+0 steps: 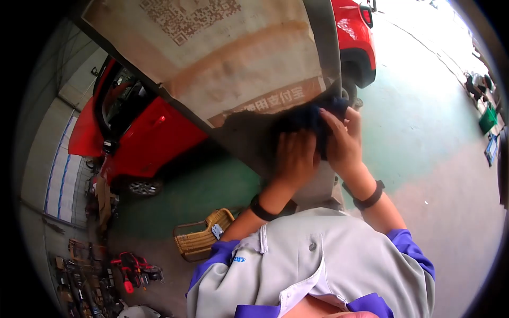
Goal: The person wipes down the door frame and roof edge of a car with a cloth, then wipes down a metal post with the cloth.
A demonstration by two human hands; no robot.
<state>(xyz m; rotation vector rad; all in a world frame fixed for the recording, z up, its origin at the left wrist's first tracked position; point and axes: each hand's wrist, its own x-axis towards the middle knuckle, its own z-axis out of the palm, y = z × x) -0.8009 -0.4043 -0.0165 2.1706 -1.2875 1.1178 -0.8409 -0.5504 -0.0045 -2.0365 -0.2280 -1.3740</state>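
Two bare hands show in the head view, close together on a dark blue cloth. We see the left hand (297, 159) with its fingers bent over the near side of the cloth (314, 121); we cannot tell whether it grips or only presses. The right hand (345, 144), just beside it, is closed on the cloth, thumb laid across the top, at the panel's edge. The cloth lies between and beyond the two hands, bunched and partly hidden under their fingers, against the lower corner of the panel (246, 140).

Ahead of the hands, we find a worn poster (238, 58) on that panel, with a brown QR code at its far end and a brown strip of characters nearest the fingers. A dark band sits on each wrist, and behind the hands come purple sleeves (407, 246) and a grey shirt (297, 254).

Well to the left of the left hand stands a red car (154, 138); a second car (354, 40), also red, shows ahead of the right hand, past the panel. Behind and left of the left hand, we see a wicker chair (199, 241), and farther off a red machine (137, 270) on the floor. Well to the right of the right hand is a green object (487, 118).
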